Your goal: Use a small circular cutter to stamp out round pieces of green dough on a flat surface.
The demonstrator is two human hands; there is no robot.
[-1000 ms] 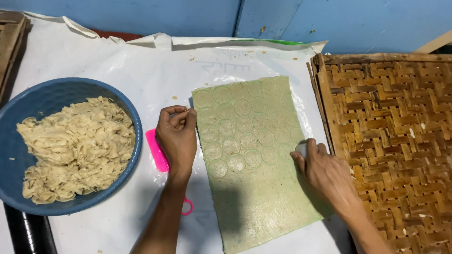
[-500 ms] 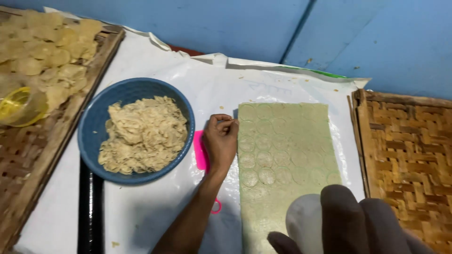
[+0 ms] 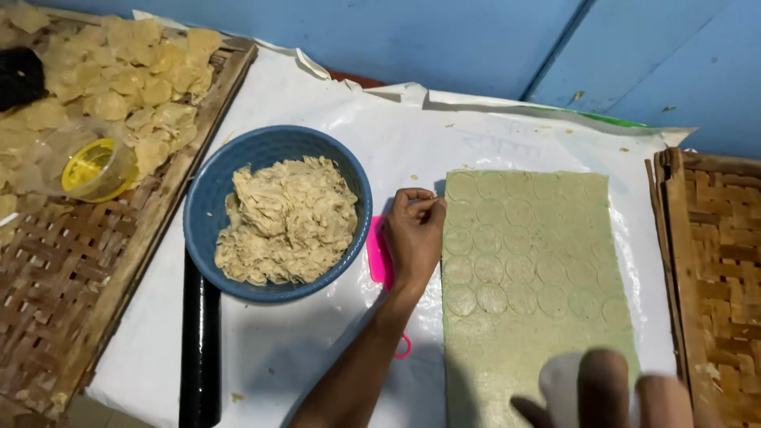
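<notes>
A flat, pale green dough sheet [image 3: 531,277] stamped with several round outlines lies on white plastic sheeting [image 3: 333,111]. My left hand [image 3: 414,234] rests at the sheet's left edge with fingertips pinched on the top left corner. My right hand [image 3: 610,392], blurred at the bottom of the frame, holds a pale round cutter [image 3: 559,384] over the sheet's lower part. A pink scraper [image 3: 379,254] lies under my left wrist.
A blue bowl [image 3: 206,206] of beige dough scraps stands left of my hand. A black rolling pin [image 3: 198,341] lies below it. A woven tray [image 3: 71,261] at left holds cut dough rounds and a yellow-lidded cup [image 3: 95,168]. Another woven tray [image 3: 717,261] sits at right.
The view has swung left, showing the left tray. My right hand lifted off the sheet's right edge and now hovers blurred near the bottom. My left hand stays at the corner.
</notes>
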